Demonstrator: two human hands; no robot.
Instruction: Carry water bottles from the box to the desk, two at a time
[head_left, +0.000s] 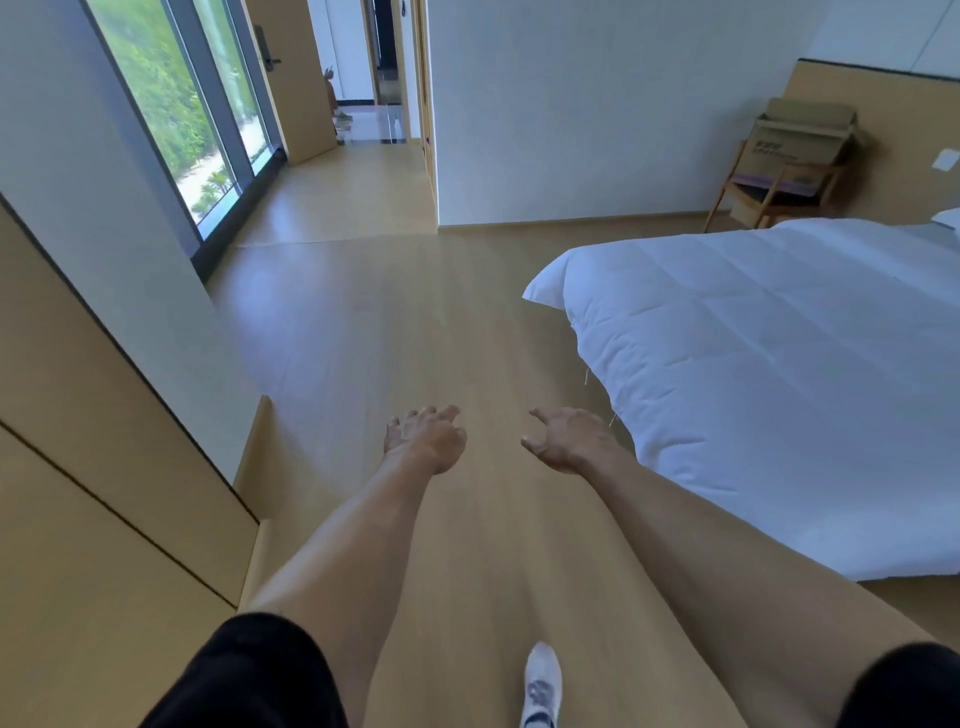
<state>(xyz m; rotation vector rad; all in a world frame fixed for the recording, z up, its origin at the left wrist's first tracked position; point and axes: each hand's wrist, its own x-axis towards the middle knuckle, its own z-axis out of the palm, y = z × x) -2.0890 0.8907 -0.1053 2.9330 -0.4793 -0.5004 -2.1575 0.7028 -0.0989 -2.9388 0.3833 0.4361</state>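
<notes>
Box (802, 136) sits on chair (769, 195), well apart from both empty hands.

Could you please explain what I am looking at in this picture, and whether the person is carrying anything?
This is one wide-angle picture from a camera worn on a person's head, looking forward and down, so you see their own bare arms reaching out ahead. There is no machine here. The left hand and the right hand are both open with relaxed fingers, and neither holds anything; no water bottle shows in the picture. Below them is a wooden floor, with one white shoe at the bottom edge. To the right is a bed with a white cover. Beyond it, in the far corner, a cardboard box rests on a wooden chair. A large window is on the left.
</notes>
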